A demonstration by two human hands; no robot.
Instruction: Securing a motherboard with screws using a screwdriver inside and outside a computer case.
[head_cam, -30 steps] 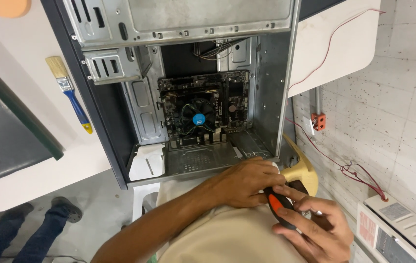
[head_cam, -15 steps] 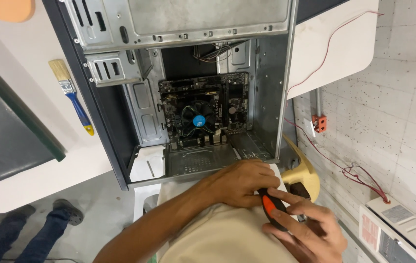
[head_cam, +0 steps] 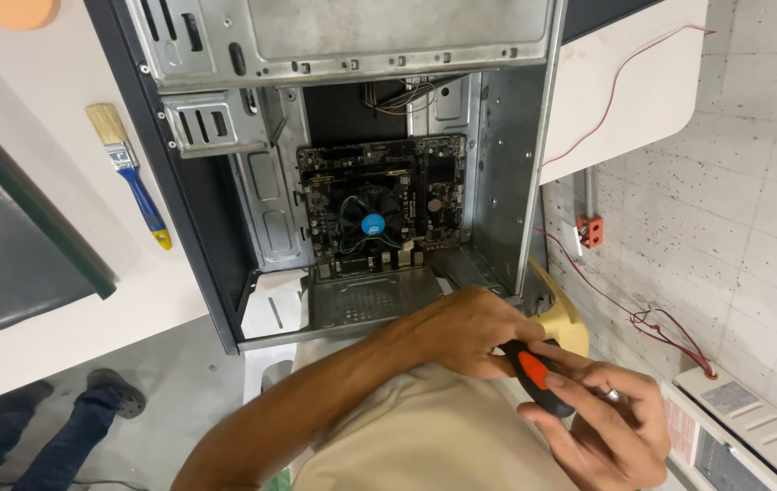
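The screwdriver (head_cam: pixel 541 377) sits between both hands, low and right of centre in the head view, below the open computer case (head_cam: pixel 352 173). Its black-and-orange handle is the only part clearly exposed; the long axis runs from upper left to lower right, with the upper end buried under the left hand (head_cam: pixel 466 332) and the lower end under the right hand (head_cam: pixel 602 427).

Position relative to the fingers:
- Left hand — fingers curled down over the upper end of the handle, in contact with it. How firmly they clamp cannot be told, since the palm side is hidden.
- Right hand — fingers (head_cam: pixel 579 414) wrapped across the handle from below and to the right, clenched on it. A small glint of metal shows just beyond the knuckles; whether it is the shaft cannot be told.

Both hands touch the tool, so neither is nearer; the right hand holds the greater length of the handle.

From the fingers, the case opening lies up and to the left. The motherboard (head_cam: pixel 379 205) with its round fan (head_cam: pixel 371 223) stands well apart from the tool, deeper inside the case. The tool axis does not point at the board — it runs obliquely across the lower edge of the case.

A blue-handled paintbrush (head_cam: pixel 132 177) lies on the white surface (head_cam: pixel 61 273) left of the case, well apart from both hands. A pale yellow object (head_cam: pixel 563 318) sits just behind the left hand.
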